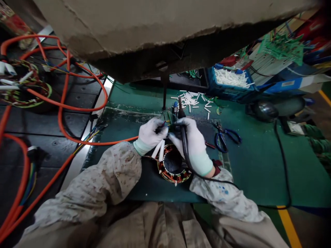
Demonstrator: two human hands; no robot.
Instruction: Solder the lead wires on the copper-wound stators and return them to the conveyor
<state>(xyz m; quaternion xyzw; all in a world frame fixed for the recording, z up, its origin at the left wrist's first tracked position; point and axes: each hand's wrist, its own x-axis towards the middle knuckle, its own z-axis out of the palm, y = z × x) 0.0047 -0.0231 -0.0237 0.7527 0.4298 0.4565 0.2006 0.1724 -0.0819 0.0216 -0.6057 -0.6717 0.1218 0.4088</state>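
My left hand [153,134], in a white glove, is closed with its fingertips pinched on thin wires [167,122], whose ends are partly hidden. My gloved right hand [193,143] is wrapped round what looks like a soldering iron [184,143], its black cord trailing back over my sleeve. Just below both hands, a wound motor stator [176,177] lies on the green mat, with orange windings round a dark hollow centre. White sleeves [161,151] stick up from its left side, beside my left hand. A blue-capped pen-like tool [175,106] is just beyond my fingers.
Loose white tube pieces [190,100] are scattered ahead, with a blue bin [230,90] of more behind them. Blue-handled pliers [221,139] lie to the right. Orange cables [64,113] loop at left near another stator [38,93]. A large beige cover [155,24] overhangs the bench.
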